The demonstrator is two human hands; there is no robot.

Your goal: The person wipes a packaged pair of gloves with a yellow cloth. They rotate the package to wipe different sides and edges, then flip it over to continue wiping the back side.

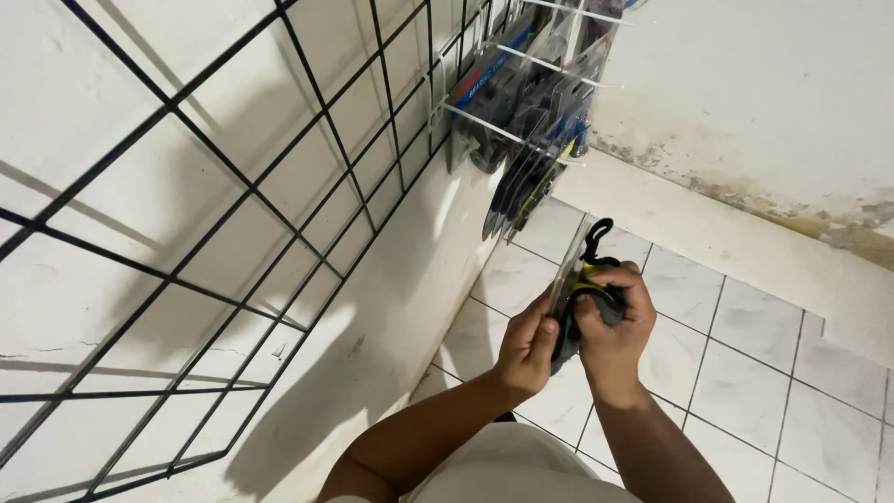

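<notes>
Both my hands hold one small packaged tool (pixel 585 275), black and yellow in a clear flat pack with a black loop at its top. My left hand (pixel 527 346) pinches the pack's lower left edge between thumb and fingers. My right hand (pixel 615 321) wraps around the black and yellow part from the right. The pack is held upright in front of me, above the tiled floor and below the hanging packs.
A black wire grid panel (pixel 279 186) leans on the white wall at left. Several similar packaged tools (pixel 531 102) hang on white hooks at its top right. White floor tiles (pixel 745 373) and a stained wall base (pixel 792 205) lie to the right.
</notes>
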